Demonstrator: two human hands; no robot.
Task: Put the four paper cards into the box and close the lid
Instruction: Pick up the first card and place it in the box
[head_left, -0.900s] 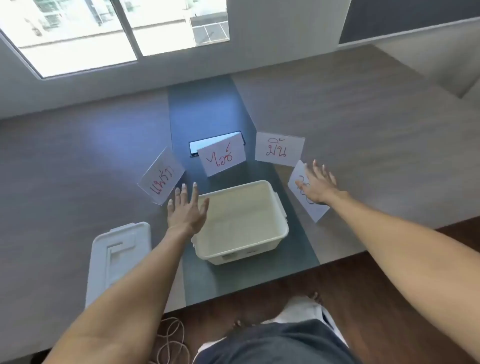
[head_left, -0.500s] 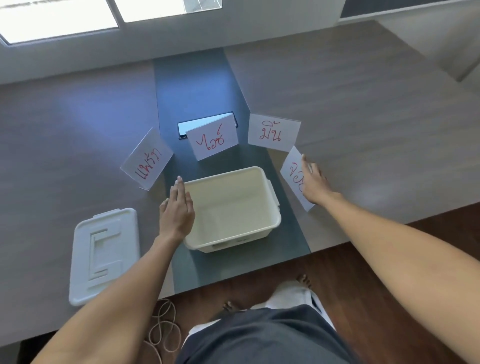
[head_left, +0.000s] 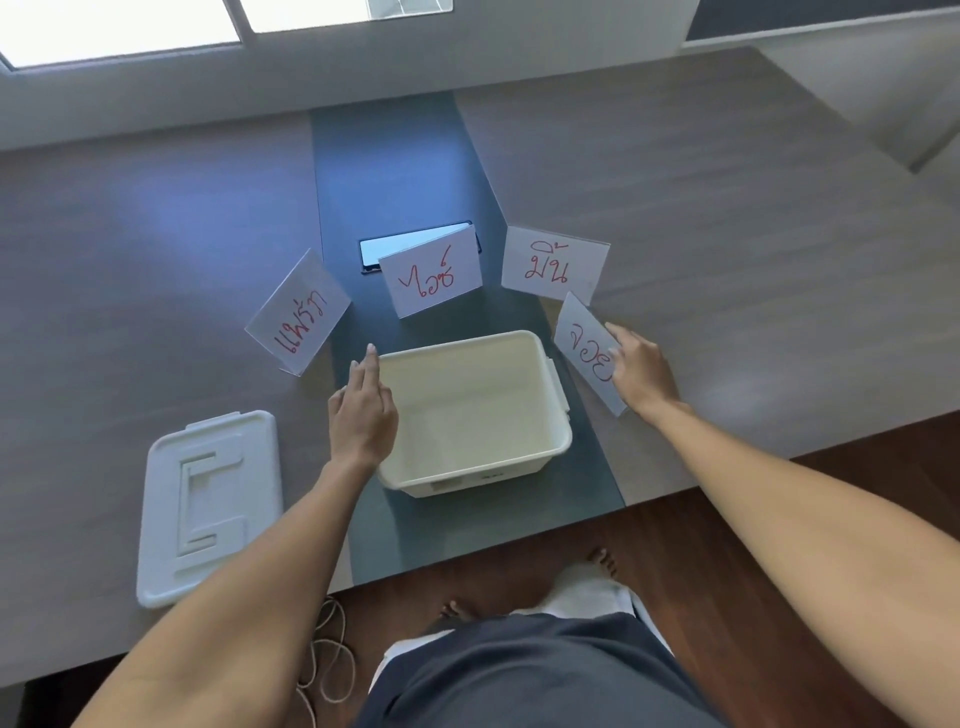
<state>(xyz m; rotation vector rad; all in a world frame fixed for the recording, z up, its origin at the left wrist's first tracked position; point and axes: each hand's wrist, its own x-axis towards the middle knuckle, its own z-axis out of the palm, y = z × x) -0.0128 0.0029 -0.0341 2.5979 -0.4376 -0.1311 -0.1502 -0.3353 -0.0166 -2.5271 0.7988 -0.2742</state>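
Observation:
An open white box (head_left: 470, 415) stands on the dark middle strip of the table. Its white lid (head_left: 208, 504) lies flat to the left. Four white cards with red writing fan around the box's far side: a left card (head_left: 298, 325), a middle card (head_left: 430, 275), a back-right card (head_left: 553, 265) and a right card (head_left: 584, 348). My right hand (head_left: 641, 371) pinches the right card's outer edge, and that card is tilted. My left hand (head_left: 361, 415) rests on the box's left rim with straight fingers, holding nothing.
A dark phone (head_left: 395, 247) lies behind the middle card, partly covered by it. The table's front edge runs just below the box. On the wooden floor beneath lies a looped white cable (head_left: 327, 660). A window and wall bound the far side.
My right hand slid from flat on top of the right card to its outer edge and took hold of it. My left hand closed its spread fingers and settled against the box's left rim.

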